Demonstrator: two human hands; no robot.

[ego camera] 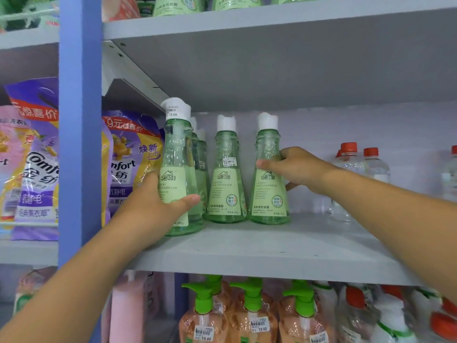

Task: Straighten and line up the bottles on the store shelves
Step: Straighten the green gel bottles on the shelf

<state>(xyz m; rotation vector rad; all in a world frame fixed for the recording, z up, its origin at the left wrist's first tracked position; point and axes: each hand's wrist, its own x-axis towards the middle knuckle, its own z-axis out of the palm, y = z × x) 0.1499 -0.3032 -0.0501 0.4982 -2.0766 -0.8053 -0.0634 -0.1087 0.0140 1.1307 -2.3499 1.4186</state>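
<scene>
Three green clear bottles with white caps stand in a front row on the grey middle shelf point(259, 253). My left hand point(158, 206) grips the left bottle point(176, 154) low on its label; this bottle stands nearer the shelf's front edge than the others. The middle bottle point(226, 184) stands free. My right hand point(294, 167) holds the right bottle point(268, 194) from its right side, thumb across the front. More green bottles point(200, 154) stand behind the left one, partly hidden.
Clear bottles with red caps point(356, 159) stand at the right of the same shelf. A blue post point(79, 144) borders the shelf on the left, with purple softener bags point(34, 169) beyond it. Pump bottles with green heads point(249, 315) fill the shelf below.
</scene>
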